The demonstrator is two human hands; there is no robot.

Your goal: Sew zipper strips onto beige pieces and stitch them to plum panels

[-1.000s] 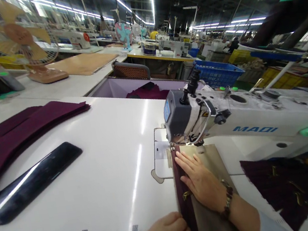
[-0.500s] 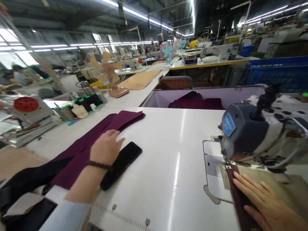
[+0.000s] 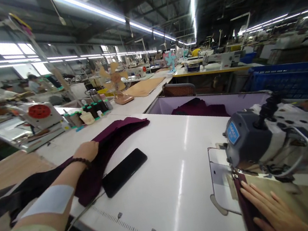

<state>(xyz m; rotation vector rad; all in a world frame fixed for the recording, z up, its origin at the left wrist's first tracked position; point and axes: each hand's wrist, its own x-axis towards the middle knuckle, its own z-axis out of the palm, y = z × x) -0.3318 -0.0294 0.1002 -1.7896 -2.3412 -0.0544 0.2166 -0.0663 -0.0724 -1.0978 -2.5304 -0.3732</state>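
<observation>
On the left, my left hand (image 3: 88, 151) has its fingers curled over the far edge of a stack of maroon fabric pieces (image 3: 116, 132); the fingertips are hidden. A black phone (image 3: 125, 170) lies on the table just right of the stack. My right hand (image 3: 271, 206) rests flat, fingers stretched, on a maroon fabric strip (image 3: 242, 195) and the beige piece (image 3: 286, 184) beside it. The strip's far end lies at the needle area of the sewing machine (image 3: 246, 132). Black fabric (image 3: 41, 181) lies under my left forearm.
Thread spools (image 3: 92, 111) and an orange fan (image 3: 120, 82) stand at the back left. Behind the table edge is a lilac bin (image 3: 155, 107) with maroon fabric inside. A blue crate (image 3: 296, 78) stands at the far right. Another sewing machine (image 3: 38, 113) is at left.
My left hand has moved left from beside the phone onto the maroon stack, whose near part has shifted and now bunches by the phone. My right hand stays on the strip.
</observation>
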